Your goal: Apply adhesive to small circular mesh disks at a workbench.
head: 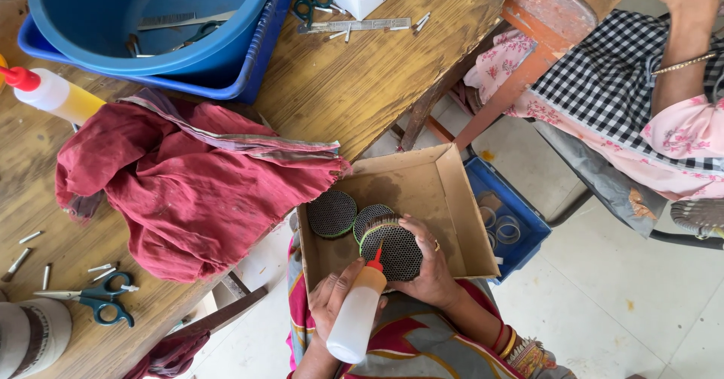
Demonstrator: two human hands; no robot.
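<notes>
My left hand (332, 300) grips a white squeeze bottle (354, 315) with a red nozzle, whose tip touches a round bundle of dark tubes (398, 252). My right hand (431, 270) holds that bundle from its right side, over a cardboard box (460, 198) on my lap. Two more round bundles (332, 213) lie in the box to the left, each ringed with a green band.
A red cloth (188, 183) lies on the wooden table (362, 85), with a blue tub (143, 17), a yellow squeeze bottle (56, 96), teal scissors (102, 300) and loose small sticks. A blue crate (509, 217) stands on the floor. Another person (679, 100) sits at the upper right.
</notes>
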